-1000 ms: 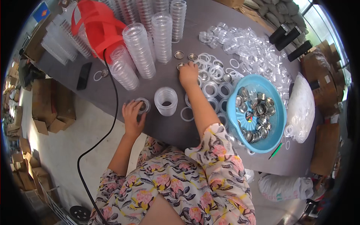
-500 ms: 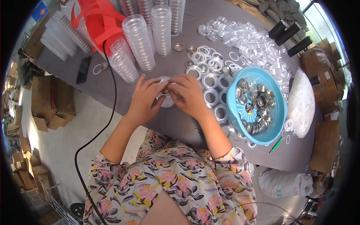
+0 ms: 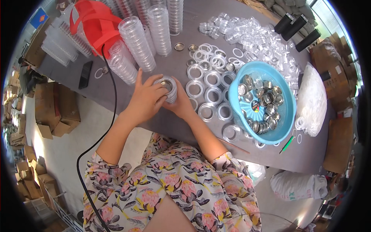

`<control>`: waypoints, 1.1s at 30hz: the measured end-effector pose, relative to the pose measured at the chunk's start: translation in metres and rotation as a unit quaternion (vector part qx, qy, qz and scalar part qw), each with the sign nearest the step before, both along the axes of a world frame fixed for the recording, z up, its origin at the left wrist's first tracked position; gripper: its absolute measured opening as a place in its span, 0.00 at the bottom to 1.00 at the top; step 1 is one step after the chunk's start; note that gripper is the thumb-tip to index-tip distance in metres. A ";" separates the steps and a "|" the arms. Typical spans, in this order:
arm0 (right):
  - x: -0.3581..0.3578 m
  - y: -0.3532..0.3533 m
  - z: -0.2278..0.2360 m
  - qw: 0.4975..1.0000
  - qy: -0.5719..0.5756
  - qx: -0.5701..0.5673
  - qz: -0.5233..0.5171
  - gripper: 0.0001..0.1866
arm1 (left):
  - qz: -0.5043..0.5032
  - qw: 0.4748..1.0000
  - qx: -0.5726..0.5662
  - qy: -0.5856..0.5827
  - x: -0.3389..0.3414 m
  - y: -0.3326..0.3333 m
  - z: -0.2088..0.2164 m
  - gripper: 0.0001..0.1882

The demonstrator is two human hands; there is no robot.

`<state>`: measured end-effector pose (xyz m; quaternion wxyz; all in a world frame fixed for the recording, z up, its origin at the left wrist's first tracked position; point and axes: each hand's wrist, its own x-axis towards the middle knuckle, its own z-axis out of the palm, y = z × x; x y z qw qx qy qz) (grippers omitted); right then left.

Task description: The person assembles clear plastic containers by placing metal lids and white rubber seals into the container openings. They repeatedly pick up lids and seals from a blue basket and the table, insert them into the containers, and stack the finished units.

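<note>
In front of me, between my hands, a clear round plastic piece [image 3: 173, 95] is tilted with a silver metal ring [image 3: 167, 84] set in its middle. My right hand [image 3: 181, 104] is closed round its right side and underside. My left hand [image 3: 145, 96] reaches over from the left, its fingers bent onto the piece and the metal ring, one finger pointing up and away. The left thumb is mostly hidden. Just right of my hands, clear plastic rings [image 3: 194, 88] lie in rows on the grey table [image 3: 181, 129].
A blue basket [image 3: 233, 96] of metal rings stands at right, before heaped clear plastic parts [image 3: 266, 48]. Tall stacks of clear containers [image 3: 137, 42] and a red bag [image 3: 96, 23] are at back left. A black cable [image 3: 114, 100] crosses the table's left edge, near a phone [image 3: 85, 74].
Both hands pinched together over the metal ring before. My right hand has since turned to cup the clear piece, which now tilts and shows the ring. The view has shifted slightly.
</note>
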<state>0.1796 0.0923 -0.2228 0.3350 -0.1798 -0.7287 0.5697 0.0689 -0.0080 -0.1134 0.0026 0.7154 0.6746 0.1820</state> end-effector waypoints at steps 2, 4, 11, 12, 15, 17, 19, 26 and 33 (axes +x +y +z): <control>0.000 0.001 -0.003 0.999 0.010 0.034 -0.006 0.46 | 0.030 0.995 0.036 -0.091 -0.004 -0.002 -0.006 0.09; 0.000 0.002 0.003 0.999 0.002 0.047 -0.007 0.46 | 0.098 0.959 0.102 -0.246 -0.013 -0.011 -0.017 0.10; 0.003 0.000 -0.001 0.994 -0.035 0.087 -0.063 0.44 | 0.220 0.950 0.128 -0.184 -0.039 -0.049 -0.078 0.10; 0.004 -0.002 0.001 0.990 -0.026 0.109 -0.086 0.42 | 0.216 0.967 0.106 -0.085 -0.036 -0.051 -0.085 0.10; 0.019 -0.006 0.009 0.987 0.066 0.059 -0.136 0.33 | 0.211 0.976 -0.005 0.050 -0.033 -0.058 -0.101 0.11; 0.019 0.015 0.021 0.979 0.021 0.084 -0.182 0.23 | 0.222 0.974 -0.029 0.019 -0.036 -0.057 -0.105 0.13; 0.013 0.041 0.027 0.969 -0.027 0.116 -0.218 0.16 | 0.215 0.976 0.022 -0.010 -0.032 -0.056 -0.099 0.15; -0.054 0.138 -0.012 0.821 -0.409 0.355 -0.180 0.12 | 0.194 0.970 0.129 -0.064 -0.017 -0.056 -0.092 0.19; -0.075 0.140 0.004 0.765 -0.483 0.379 -0.192 0.12 | 0.213 0.953 0.201 -0.073 -0.017 -0.066 -0.080 0.19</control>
